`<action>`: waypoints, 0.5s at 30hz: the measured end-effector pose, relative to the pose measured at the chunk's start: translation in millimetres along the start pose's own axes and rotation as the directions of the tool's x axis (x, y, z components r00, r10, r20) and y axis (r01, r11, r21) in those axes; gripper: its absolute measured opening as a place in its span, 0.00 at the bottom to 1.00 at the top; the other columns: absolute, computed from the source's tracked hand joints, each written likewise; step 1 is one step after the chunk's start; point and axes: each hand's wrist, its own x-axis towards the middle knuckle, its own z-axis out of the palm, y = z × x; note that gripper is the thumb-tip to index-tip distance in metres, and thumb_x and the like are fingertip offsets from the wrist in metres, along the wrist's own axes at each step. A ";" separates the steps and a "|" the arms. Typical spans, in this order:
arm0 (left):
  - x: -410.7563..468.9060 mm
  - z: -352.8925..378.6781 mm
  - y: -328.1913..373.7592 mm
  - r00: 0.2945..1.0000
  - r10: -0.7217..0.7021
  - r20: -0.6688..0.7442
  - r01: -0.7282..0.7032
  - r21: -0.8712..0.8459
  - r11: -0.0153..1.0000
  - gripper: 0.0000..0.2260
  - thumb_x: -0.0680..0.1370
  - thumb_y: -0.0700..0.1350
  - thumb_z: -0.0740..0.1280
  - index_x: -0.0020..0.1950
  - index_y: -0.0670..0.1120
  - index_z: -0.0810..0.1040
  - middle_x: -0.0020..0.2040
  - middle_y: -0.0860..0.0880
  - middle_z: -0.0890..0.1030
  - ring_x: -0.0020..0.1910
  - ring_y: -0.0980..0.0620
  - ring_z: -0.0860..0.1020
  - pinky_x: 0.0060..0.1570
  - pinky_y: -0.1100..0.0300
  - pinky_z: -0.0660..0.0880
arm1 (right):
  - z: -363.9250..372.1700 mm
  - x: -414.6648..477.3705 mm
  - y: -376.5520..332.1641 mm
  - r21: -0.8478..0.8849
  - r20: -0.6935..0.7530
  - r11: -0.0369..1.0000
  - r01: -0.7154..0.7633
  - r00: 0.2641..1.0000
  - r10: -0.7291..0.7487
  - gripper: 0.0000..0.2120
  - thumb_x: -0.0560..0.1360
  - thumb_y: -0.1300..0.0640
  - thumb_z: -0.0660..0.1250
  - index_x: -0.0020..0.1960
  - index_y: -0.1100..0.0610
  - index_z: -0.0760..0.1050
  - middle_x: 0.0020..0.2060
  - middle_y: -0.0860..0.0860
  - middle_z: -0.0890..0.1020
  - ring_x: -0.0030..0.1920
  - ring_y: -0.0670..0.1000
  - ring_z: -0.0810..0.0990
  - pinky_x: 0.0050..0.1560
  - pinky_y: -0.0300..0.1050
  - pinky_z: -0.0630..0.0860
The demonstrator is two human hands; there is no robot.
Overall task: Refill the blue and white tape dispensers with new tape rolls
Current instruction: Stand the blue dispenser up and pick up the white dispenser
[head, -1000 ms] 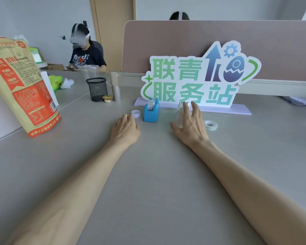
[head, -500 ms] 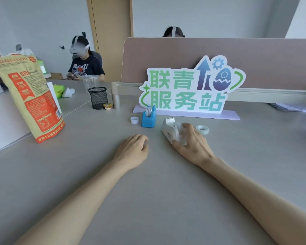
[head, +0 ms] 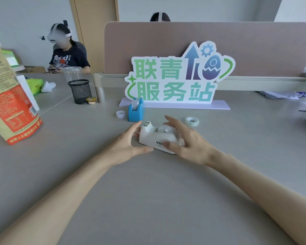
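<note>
Both hands are on the white dispenser [head: 158,137] now, mid-desk: the left hand [head: 129,144] cups its cutter end with fingers loosely curled, and the right hand [head: 187,142] pinches the back end, thumb on the near side, fingers spread over the hub. That reads as the white unit's turn; whether its hub holds a spent core is hard to make out. The next move likely calls for lifting the hub out, then fetching the clear tape roll [head: 192,121] lying just beyond. The blue dispenser [head: 135,111] stands behind, roll loaded, a small white core [head: 120,114] beside it. Smooth grey desk [head: 148,200], partition screen [head: 219,46], colourful sign [head: 177,78].
</note>
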 end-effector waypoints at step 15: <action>9.7 2.7 -3.9 0.999 -0.050 -0.023 0.047 -0.104 0.993 0.27 0.60 0.60 0.76 0.54 0.56 0.72 0.59 0.56 0.78 0.60 0.58 0.76 0.64 0.49 0.72 | -25.1 21.4 -10.6 -0.346 -0.106 0.916 0.205 0.961 -0.255 0.11 0.75 0.64 0.65 0.50 0.53 0.83 0.46 0.50 0.85 0.46 0.55 0.81 0.46 0.52 0.78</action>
